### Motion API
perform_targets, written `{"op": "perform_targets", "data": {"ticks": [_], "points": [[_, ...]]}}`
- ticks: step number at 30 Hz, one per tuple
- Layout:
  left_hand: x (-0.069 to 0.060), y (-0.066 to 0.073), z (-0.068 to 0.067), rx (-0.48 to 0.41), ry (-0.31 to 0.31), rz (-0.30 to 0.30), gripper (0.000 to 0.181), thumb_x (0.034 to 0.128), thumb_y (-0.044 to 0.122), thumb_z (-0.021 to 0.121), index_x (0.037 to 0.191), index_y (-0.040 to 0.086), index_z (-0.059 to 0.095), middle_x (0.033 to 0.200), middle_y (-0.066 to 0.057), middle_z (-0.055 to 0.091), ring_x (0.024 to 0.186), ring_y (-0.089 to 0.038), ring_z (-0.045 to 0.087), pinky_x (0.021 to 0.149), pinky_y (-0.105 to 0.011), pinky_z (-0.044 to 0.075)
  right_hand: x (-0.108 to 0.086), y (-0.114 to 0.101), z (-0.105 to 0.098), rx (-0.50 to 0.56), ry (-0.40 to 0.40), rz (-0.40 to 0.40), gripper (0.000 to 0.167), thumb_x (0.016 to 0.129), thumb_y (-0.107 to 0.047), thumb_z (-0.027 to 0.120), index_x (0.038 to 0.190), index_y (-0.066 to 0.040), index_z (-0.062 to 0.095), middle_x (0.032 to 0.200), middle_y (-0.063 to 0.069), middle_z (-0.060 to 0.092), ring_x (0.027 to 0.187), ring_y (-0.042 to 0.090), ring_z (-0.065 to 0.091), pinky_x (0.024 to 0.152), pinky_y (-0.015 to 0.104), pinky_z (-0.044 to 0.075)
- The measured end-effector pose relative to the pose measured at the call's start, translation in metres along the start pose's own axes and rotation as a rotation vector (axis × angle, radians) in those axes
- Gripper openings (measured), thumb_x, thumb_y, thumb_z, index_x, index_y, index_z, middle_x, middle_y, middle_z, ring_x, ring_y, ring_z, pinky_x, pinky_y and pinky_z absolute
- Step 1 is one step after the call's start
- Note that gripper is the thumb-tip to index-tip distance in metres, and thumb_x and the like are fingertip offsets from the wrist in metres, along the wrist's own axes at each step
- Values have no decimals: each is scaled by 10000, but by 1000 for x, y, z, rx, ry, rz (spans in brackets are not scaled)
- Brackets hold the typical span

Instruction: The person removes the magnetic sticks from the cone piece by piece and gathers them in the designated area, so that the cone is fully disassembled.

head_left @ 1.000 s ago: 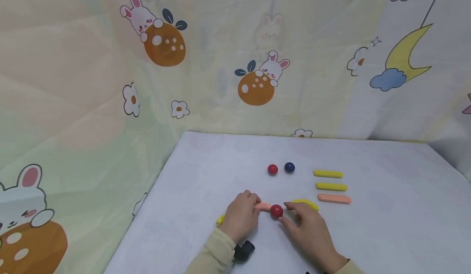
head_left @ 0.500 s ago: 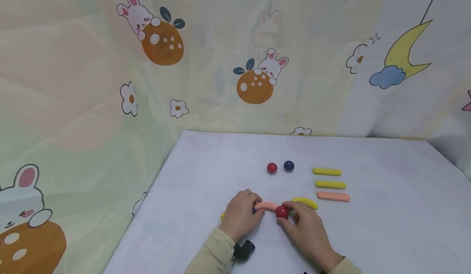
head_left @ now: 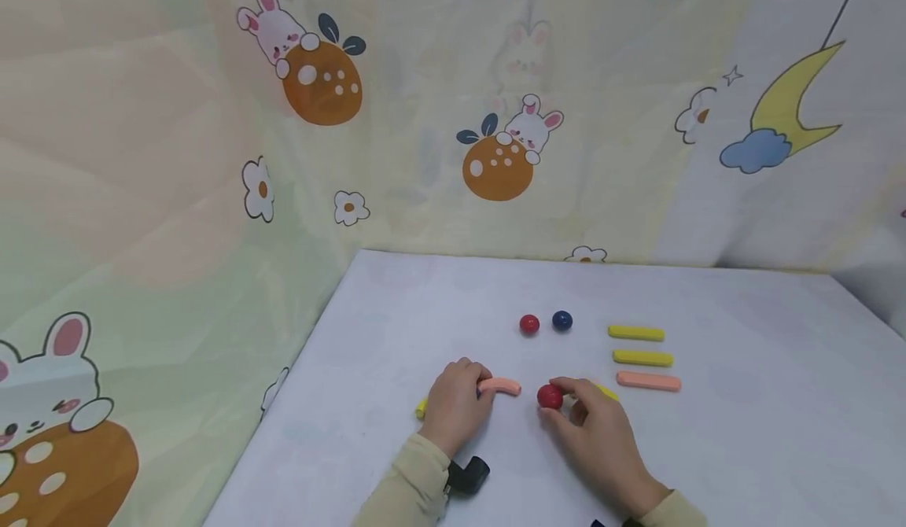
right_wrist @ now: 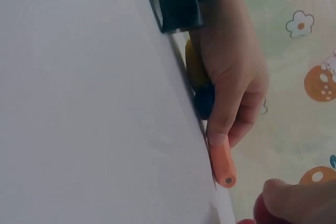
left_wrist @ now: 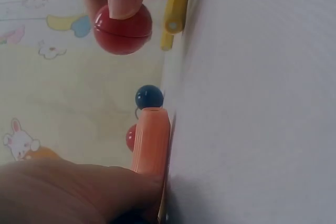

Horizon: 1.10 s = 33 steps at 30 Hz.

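My left hand (head_left: 456, 405) grips a short curved salmon-pink stick (head_left: 501, 386) by its left part, low over the table. In the right wrist view, a blue ball (right_wrist: 205, 102) sits at the held end of that stick, and a yellow piece (right_wrist: 195, 66) lies beyond the ball, partly hidden by the hand. Between thumb and fingers, my right hand (head_left: 598, 433) pinches a glossy red ball (head_left: 550, 397). A gap separates this ball from the stick's free end, where a small hole shows in the right wrist view. Partly behind the right hand is a curved yellow stick (head_left: 607, 392).
Farther back on the white table (head_left: 425, 299) lie another red ball (head_left: 529, 324) and a dark blue ball (head_left: 562, 321). To the right, two straight yellow sticks (head_left: 636, 333) and a straight salmon-pink stick (head_left: 648, 381) lie in a column. A printed cloth hangs behind.
The right hand closed its fingers on the red ball at the stick's end, then moved it right, away from the stick. The left hand, still holding the stick, shifted slightly left.
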<state>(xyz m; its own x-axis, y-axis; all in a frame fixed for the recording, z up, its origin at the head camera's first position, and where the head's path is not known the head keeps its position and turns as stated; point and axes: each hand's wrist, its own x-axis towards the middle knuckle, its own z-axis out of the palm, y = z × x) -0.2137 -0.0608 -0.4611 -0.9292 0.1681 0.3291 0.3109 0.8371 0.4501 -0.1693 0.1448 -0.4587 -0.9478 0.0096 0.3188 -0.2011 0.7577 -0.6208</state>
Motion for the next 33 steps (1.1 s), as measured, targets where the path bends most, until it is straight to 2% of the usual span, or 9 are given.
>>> {"op": "perform_targets", "data": {"ticks": [2, 5, 11, 16, 19, 22, 33], "points": [[0, 0, 1, 12, 1, 8, 101, 834, 216, 772, 871, 149, 706, 744, 74, 531, 690, -104, 462, 629, -229, 438, 8, 3, -5, 14, 32, -48, 436, 755, -144, 846, 1157, -143, 676, 875, -61, 612, 681, 107, 504, 570, 206, 417], [0, -1, 2, 16, -2, 6, 109, 838, 230, 772, 881, 153, 708, 751, 76, 536, 695, -104, 465, 634, -228, 439, 25, 6, -12, 1, 27, -80, 445, 758, -117, 839, 1170, -110, 670, 946, -22, 659, 749, 135, 538, 603, 221, 453], [1, -2, 4, 8, -9, -20, 123, 851, 265, 764, 884, 160, 710, 757, 87, 537, 704, -93, 469, 633, -221, 436, 62, 3, -14, -22, -105, 21, 453, 830, -215, 785, 1247, -119, 635, 1115, 54, 673, 955, 240, 568, 674, 288, 508], [2, -2, 4, -1, -19, -45, 154, 859, 298, 758, 900, 155, 717, 760, 84, 539, 701, -90, 466, 634, -219, 434, 83, -1, -3, -48, -196, 73, 426, 857, -269, 757, 1238, -120, 640, 1119, 69, 669, 989, 266, 566, 758, 374, 525], [1, -1, 4, -9, -30, -61, 150, 853, 291, 765, 905, 159, 715, 763, 87, 536, 702, -88, 458, 632, -216, 426, 88, -2, 5, -63, -212, 76, 413, 854, -245, 757, 1224, -97, 648, 1076, 84, 668, 951, 261, 566, 801, 425, 510], [1, 0, 3, -17, -31, -67, 143, 848, 281, 770, 902, 161, 712, 764, 87, 536, 702, -90, 455, 628, -217, 419, 92, -2, 10, -70, -202, 81, 412, 856, -225, 747, 1228, -82, 643, 1054, 82, 663, 916, 246, 558, 790, 418, 498], [2, 1, 4, 13, -61, -77, 155, 864, 299, 751, 914, 158, 709, 767, 81, 526, 705, -97, 448, 632, -231, 422, 94, 6, 20, -56, -199, 135, 451, 858, -218, 753, 1263, -78, 616, 1132, 93, 656, 907, 225, 551, 786, 392, 501]]}}
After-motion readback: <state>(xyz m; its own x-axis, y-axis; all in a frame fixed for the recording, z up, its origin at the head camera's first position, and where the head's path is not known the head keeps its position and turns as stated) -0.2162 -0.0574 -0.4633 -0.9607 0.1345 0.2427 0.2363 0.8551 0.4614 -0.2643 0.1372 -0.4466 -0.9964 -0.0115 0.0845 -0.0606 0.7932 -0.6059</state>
